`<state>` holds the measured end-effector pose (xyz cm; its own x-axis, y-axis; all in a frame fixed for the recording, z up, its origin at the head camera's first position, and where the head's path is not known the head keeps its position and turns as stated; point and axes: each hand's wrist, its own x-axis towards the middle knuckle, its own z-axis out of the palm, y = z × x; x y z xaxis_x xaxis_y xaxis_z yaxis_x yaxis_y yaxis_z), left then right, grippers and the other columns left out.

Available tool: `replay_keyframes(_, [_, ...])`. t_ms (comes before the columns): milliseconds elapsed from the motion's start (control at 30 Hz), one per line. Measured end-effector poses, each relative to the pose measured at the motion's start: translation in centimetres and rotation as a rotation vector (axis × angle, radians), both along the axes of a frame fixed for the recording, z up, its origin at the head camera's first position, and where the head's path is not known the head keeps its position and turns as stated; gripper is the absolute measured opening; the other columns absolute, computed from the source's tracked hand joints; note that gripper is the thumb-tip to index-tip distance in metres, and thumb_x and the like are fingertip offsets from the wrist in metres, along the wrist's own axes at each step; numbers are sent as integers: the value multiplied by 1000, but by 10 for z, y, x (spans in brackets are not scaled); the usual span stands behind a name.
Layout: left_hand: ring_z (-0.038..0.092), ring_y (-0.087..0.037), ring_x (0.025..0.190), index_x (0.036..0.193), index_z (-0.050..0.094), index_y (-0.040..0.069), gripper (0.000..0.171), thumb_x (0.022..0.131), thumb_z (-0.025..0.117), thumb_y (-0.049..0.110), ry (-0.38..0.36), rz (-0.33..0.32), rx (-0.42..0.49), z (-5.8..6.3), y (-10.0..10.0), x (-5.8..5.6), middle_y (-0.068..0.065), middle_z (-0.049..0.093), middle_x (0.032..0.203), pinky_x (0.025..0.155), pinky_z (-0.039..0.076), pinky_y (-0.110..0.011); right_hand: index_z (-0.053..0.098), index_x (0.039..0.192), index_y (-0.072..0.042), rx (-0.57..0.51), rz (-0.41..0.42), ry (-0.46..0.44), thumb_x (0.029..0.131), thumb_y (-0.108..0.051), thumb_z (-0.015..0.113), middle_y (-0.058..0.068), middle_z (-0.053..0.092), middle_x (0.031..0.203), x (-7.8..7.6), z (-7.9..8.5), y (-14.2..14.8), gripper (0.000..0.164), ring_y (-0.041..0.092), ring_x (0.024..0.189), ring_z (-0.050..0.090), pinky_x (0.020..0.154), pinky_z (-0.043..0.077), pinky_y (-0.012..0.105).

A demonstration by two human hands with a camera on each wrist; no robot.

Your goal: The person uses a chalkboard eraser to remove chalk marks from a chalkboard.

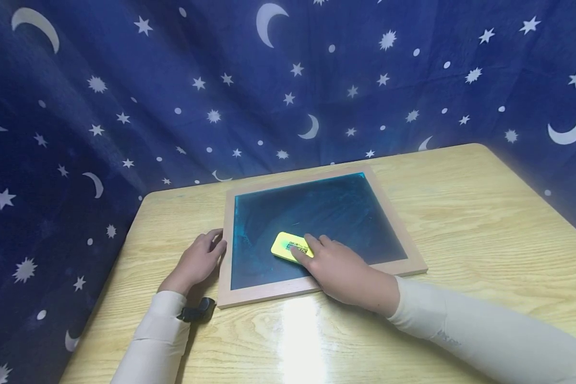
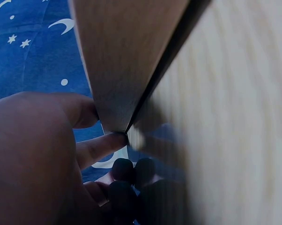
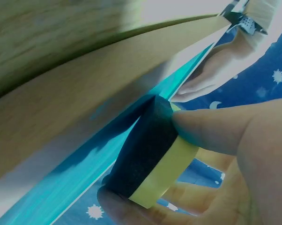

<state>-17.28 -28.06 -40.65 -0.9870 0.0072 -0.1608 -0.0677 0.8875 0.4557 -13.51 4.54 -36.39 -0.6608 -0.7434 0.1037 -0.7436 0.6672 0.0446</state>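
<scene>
My right hand (image 1: 343, 269) grips a yellow board eraser (image 1: 284, 245) by its sides, thumb opposite the fingers, over the lower part of a wood-framed blackboard (image 1: 312, 213). The eraser has dark printing on top and a dark felt underside (image 3: 145, 145), tilted toward the board's surface in the right wrist view. My left hand (image 1: 199, 261) lies on the table beside the board's left side. In the left wrist view, its thumb and forefinger touch the outer edge of the wooden frame (image 2: 117, 51), and the other fingers bend below. Faint smears and small marks show on the dark surface.
The board lies at a slight angle on a light wood-grain table (image 1: 480, 224). A dark blue curtain (image 1: 249, 64) with moons and stars hangs behind the table and along its left side. A black strap with a device (image 1: 199, 311) circles the left wrist.
</scene>
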Motion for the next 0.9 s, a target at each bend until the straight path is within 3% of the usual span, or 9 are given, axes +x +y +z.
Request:
replay_keyframes(233, [51,-44,130,153,37,5,58,108,34,41,3,-2,0,0,0,0,-25,51,139,108,41,-61,57,140,-15,14,58,37,91,-5,67,18,61,124,4,0,-3,51,26,84,60,68,58,38])
replay_keyframes(533, [54,-42,126,153,37,5,59,107,34,42,1,-1,-5,-1,-1,0,-24,53,135,105,43,-60,57,141,-16,-9,46,-12,92,-5,65,20,61,126,1,-1,-4,50,28,88,62,69,60,41])
replay_keyframes(900, [54,-42,127,153,37,6,59,107,35,42,1,5,-5,-1,0,0,-24,53,135,105,43,-61,59,139,-15,-21,54,15,91,-5,66,17,63,117,-12,-1,0,49,26,79,59,67,57,40])
